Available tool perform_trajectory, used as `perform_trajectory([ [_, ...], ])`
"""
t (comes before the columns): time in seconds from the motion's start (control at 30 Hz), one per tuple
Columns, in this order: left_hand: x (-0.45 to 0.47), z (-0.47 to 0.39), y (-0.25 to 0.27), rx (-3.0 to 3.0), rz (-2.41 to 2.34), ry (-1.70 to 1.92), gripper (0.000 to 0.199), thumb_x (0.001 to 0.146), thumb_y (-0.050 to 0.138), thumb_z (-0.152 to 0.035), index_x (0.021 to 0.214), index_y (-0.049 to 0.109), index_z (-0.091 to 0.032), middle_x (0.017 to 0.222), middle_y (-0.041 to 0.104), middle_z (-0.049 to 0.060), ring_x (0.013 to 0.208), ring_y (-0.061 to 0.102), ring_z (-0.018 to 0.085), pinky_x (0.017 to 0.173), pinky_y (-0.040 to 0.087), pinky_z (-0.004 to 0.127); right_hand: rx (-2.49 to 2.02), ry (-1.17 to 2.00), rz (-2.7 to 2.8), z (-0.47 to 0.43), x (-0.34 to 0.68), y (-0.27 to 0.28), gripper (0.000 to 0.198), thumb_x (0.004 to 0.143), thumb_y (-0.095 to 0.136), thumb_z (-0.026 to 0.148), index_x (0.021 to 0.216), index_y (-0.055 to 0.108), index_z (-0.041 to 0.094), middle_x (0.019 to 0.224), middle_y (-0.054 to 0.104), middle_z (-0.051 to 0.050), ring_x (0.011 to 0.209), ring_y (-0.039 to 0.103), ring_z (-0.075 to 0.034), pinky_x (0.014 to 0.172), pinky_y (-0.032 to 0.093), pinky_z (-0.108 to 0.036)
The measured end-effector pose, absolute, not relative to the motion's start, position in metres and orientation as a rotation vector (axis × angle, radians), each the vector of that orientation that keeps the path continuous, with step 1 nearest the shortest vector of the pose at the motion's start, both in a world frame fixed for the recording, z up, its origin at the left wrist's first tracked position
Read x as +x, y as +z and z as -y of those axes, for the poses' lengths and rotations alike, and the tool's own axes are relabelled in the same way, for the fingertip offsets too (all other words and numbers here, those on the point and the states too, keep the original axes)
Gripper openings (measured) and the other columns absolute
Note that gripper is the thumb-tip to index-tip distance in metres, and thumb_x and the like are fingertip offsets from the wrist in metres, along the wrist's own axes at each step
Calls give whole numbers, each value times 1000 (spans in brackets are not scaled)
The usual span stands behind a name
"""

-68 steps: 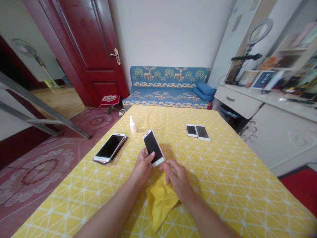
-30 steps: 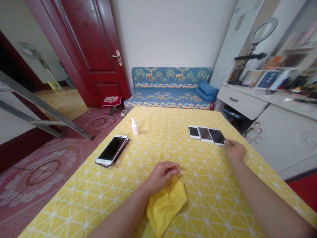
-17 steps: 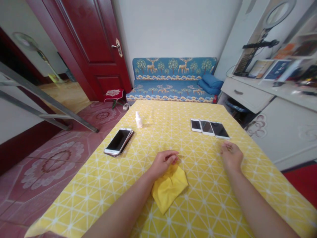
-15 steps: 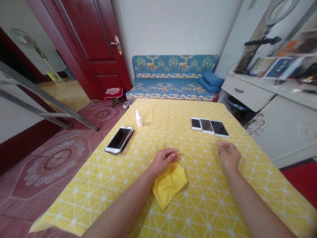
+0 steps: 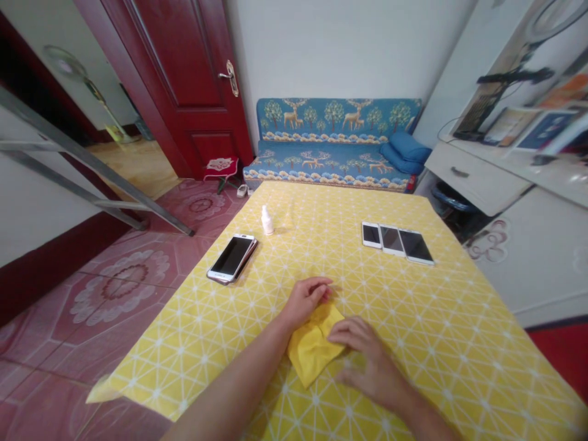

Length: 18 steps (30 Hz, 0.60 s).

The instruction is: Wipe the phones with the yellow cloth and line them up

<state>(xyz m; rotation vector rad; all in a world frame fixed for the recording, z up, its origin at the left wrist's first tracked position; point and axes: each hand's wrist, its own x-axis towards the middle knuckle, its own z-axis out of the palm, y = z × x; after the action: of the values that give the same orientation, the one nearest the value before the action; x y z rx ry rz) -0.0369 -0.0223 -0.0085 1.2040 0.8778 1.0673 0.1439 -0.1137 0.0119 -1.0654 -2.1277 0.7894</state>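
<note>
A yellow cloth (image 5: pixel 315 349) lies crumpled on the patterned tablecloth in front of me. My left hand (image 5: pixel 310 297) rests on its side over the cloth's far edge. Its fingers are loosely curved, thumb a little apart from the index finger, and I see nothing held between them. From the right, my right hand (image 5: pixel 367 358) reaches over the cloth's right corner. The fingers and thumb of that hand are spread, with the fingertips at the cloth; whether they touch it is unclear. The lower fingers of my left hand are partly hidden.
Three phones (image 5: pixel 392 241) lie side by side at the table's far right. Toward the left edge a white phone (image 5: pixel 233 256) sits on another dark-edged one. Beside them stands a small white spray bottle (image 5: pixel 267 220). A blue patterned sofa (image 5: pixel 337 147) is beyond the yellow-covered table (image 5: pixel 321 208).
My right hand has come from near the phones on the right down to the cloth, and its fingers have spread. My left hand stays in place. The view has shifted slightly.
</note>
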Motion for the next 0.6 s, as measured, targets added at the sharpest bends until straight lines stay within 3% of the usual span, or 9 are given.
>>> perform_trajectory([
  [0.07, -36, 23, -11, 1215, -872, 1065, 36, 81, 63, -41, 105, 68, -15, 85, 70, 8, 70, 61, 14, 72, 50, 29, -1079, 649, 2254, 121, 131, 14, 44, 66, 82, 32, 107, 65, 31, 109, 63, -2, 105, 53, -25, 93, 40, -42],
  [0.2, -45, 28, -4, 1333, -982, 1092, 33, 87, 53, -38, 110, 66, -16, 90, 70, 9, 74, 63, 16, 73, 50, 31, -1093, 491, 2247, 121, 118, 10, 15, 80, 68, 15, 88, 65, 26, 92, 66, 2, 90, 56, -19, 80, 39, -35],
  [0.3, -78, 29, 12, 1778, -1192, 1208, 26, 89, 50, -31, 101, 70, -19, 98, 68, 9, 93, 62, 20, 84, 48, 34, -1052, 481, 2200, 118, 120, 7, 12, 89, 55, 14, 82, 61, 22, 84, 64, 1, 82, 55, -16, 75, 37, -33],
  [0.4, -130, 21, 26, 2120, -1674, 1314, 29, 88, 49, -29, 110, 66, -21, 113, 63, 10, 111, 54, 24, 100, 39, 41, -1022, 536, 2193, 118, 125, 7, 5, 89, 58, 23, 84, 58, 22, 87, 63, 0, 83, 55, -17, 76, 37, -34],
  [0.5, -180, 10, 31, 2147, -2331, 964, 61, 80, 57, -41, 135, 48, -15, 132, 49, 19, 126, 41, 35, 104, 32, 50, -1037, 548, 2233, 118, 126, 8, 34, 71, 77, 41, 94, 60, 23, 93, 63, -1, 87, 55, -21, 77, 38, -35],
  [0.6, -211, 0, 29, 1993, -2499, 461, 88, 76, 58, -50, 145, 27, -5, 126, 51, 25, 115, 50, 39, 92, 41, 48, -1067, 509, 2267, 117, 123, 7, 40, 65, 83, 34, 99, 63, 27, 93, 62, 1, 85, 55, -20, 75, 37, -34],
])
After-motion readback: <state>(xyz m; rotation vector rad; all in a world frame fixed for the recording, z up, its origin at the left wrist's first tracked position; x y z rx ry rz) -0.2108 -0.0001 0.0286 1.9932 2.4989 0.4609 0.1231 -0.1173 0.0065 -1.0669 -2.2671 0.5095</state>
